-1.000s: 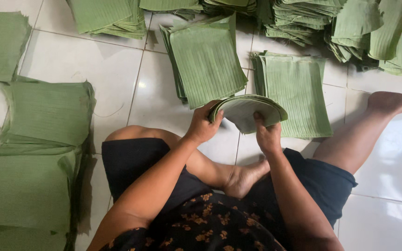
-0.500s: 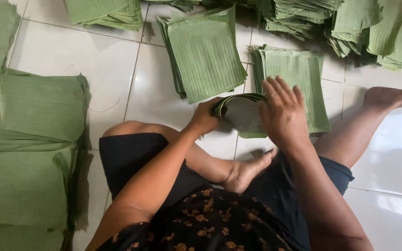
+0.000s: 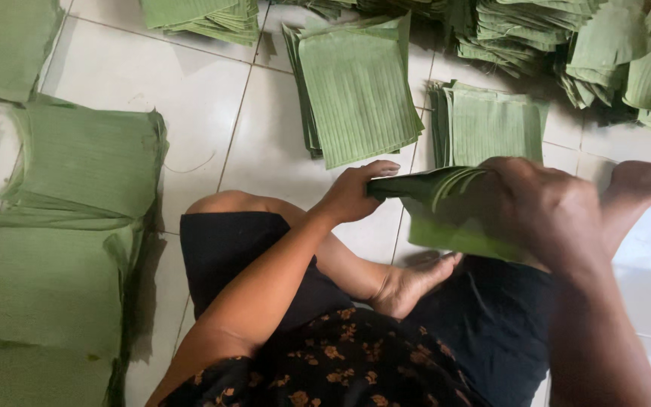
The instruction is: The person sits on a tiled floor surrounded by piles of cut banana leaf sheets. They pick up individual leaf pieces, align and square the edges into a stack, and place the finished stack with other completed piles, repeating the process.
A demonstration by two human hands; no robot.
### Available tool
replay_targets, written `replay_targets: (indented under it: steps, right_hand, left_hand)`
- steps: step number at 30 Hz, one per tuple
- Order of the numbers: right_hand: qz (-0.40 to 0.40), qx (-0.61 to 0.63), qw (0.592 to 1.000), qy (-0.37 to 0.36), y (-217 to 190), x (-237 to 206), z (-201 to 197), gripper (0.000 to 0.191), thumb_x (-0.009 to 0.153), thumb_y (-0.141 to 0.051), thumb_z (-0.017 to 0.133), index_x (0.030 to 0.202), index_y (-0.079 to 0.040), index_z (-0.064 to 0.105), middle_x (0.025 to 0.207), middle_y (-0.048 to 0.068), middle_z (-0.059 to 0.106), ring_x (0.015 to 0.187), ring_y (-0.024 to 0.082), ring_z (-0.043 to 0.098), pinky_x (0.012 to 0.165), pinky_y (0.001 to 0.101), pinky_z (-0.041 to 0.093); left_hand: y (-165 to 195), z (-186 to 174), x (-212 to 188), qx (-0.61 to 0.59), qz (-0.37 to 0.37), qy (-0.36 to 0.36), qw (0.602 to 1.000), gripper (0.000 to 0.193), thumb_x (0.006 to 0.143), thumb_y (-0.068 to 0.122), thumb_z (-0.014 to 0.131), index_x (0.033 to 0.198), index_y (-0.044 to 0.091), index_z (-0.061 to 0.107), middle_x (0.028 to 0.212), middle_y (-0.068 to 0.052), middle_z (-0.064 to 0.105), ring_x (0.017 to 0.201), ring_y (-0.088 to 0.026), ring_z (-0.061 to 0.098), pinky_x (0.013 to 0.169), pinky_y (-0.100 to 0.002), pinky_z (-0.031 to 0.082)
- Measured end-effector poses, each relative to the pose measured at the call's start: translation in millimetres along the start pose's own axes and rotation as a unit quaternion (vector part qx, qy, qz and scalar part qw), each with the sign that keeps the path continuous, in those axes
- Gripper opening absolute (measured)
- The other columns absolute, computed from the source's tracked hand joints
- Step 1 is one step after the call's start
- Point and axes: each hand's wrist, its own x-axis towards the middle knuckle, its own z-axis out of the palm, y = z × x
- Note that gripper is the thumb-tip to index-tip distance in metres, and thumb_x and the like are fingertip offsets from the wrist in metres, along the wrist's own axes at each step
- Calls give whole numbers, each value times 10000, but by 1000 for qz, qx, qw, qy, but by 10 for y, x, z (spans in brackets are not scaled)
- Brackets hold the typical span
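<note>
White tiled floor (image 3: 190,98), leaf stacks (image 3: 359,87) just beyond fingers. Left hand (image 3: 352,192) pinches folded banana leaf (image 3: 446,215) at its end; right hand (image 3: 540,211) clamps over it, fingers curled. Risk, judged: leaf splitting along ribs if squeezed hard.

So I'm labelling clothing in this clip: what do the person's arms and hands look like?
Both arms are bare, with no sleeves in view. The left hand and right hand wear no gloves, and no rings, watch or bracelets show.

Home floor: white tiles (image 3: 190,98), stacked banana leaves (image 3: 359,87).
</note>
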Motion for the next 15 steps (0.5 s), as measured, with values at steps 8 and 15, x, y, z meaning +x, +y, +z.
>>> replay_targets:
  steps: [8, 15]
  right_hand:
    - [146, 224, 961, 74, 1836, -554, 610, 125, 1148, -42, 512, 1213, 30, 591, 1117, 176, 641, 968, 253, 634, 896, 329, 530]
    - [441, 396, 790, 156, 1241, 108, 1778, 209, 1092, -246, 734, 1131, -41, 720, 1006, 42, 724, 944, 172, 642, 816, 292, 494]
  left_hand:
    - [-384, -318, 120, -27, -122, 119, 985, 343, 954, 148, 699, 1279, 48, 652, 1128, -110, 771, 1026, -225, 730, 883, -342, 575]
    - [-645, -622, 236, -366, -258, 201, 871, 615, 1036, 467, 443, 1458, 21, 479, 1281, -172, 709, 1147, -254, 691, 969, -404, 513]
